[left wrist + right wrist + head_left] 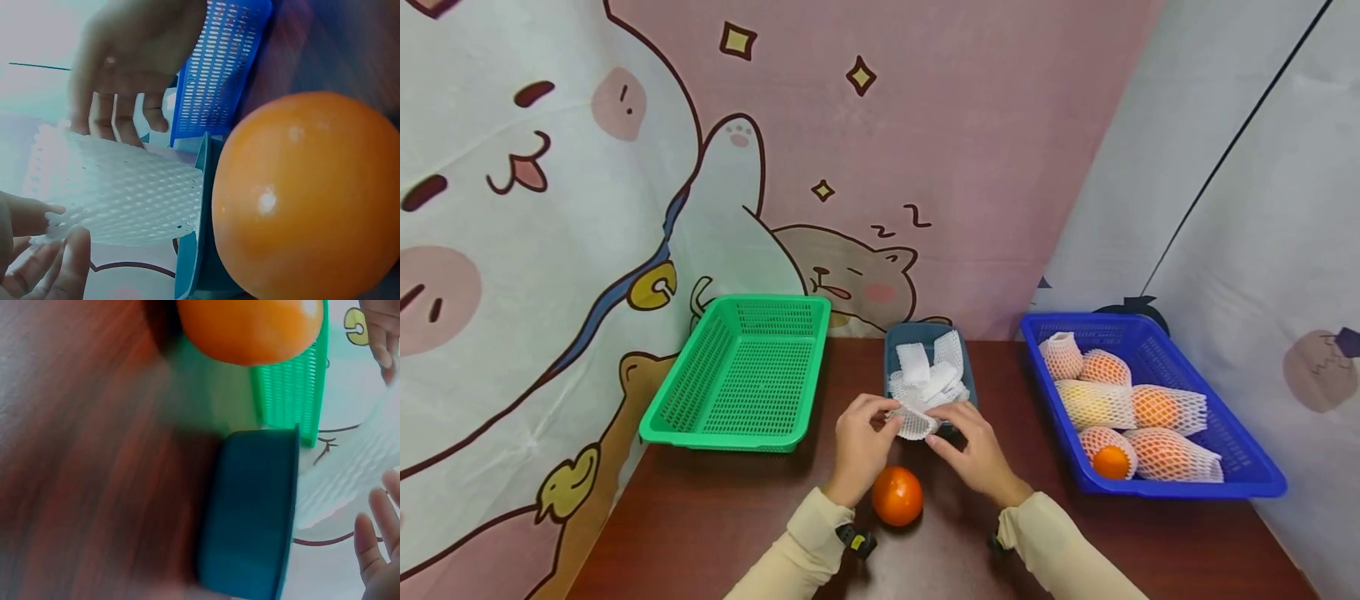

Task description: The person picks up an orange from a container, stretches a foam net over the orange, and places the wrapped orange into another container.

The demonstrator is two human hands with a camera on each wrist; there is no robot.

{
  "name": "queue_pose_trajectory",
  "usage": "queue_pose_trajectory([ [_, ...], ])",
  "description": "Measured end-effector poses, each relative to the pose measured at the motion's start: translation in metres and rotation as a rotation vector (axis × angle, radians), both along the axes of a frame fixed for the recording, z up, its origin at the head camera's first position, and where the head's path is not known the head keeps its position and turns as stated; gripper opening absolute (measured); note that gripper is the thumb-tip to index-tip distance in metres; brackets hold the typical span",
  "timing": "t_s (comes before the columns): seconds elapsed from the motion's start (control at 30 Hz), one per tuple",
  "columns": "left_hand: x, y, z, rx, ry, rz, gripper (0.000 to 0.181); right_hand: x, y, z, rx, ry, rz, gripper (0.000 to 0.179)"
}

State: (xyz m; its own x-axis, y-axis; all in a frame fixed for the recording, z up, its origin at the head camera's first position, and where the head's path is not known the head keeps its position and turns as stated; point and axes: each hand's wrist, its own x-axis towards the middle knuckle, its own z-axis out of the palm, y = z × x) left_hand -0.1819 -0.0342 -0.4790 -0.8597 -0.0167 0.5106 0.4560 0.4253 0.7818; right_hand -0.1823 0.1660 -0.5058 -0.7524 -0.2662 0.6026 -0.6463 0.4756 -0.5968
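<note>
A white foam net sleeve (916, 423) is stretched between both hands at the near end of a small teal bin (892, 337). My left hand (862, 442) pinches one edge of its mouth between thumb and fingertips. On the opposite edge, my right hand (976, 450) holds the sleeve with its foremost fingers, while its other fingers spread loosely in the right wrist view. The sleeve looks flattened and tubular in the left wrist view (125, 187). A smooth, round, glossy orange fruit (897, 497) sits bare on the table between the wrists.
More white foam sleeves (928, 375) lie heaped in the teal bin. On the left stands a green basket (805, 392) with nothing in it. A blue basket (1247, 442) at the right holds several fruits (1172, 454) in foam nets. A printed cloth (985, 167) hangs behind the table.
</note>
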Motion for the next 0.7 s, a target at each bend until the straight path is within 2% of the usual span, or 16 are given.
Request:
queue_pose_trajectory([
  [0.2,0.001,0.004,0.0,-0.107,0.006,-0.009,0.025,0.001,-0.01,0.015,-0.051,-0.014,-0.048,0.029],
  [0.37,0.003,0.008,0.001,-0.159,0.043,-0.028,0.032,0.005,-0.028,0.024,-0.041,0.043,-0.047,0.018],
  [0.5,0.004,0.012,0.001,-0.149,0.093,-0.073,0.035,0.003,-0.035,0.024,-0.034,0.082,-0.049,0.015],
  [0.7,0.005,0.012,-0.002,-0.083,0.124,-0.185,0.043,0.001,-0.032,0.02,-0.108,0.011,-0.041,0.019],
])
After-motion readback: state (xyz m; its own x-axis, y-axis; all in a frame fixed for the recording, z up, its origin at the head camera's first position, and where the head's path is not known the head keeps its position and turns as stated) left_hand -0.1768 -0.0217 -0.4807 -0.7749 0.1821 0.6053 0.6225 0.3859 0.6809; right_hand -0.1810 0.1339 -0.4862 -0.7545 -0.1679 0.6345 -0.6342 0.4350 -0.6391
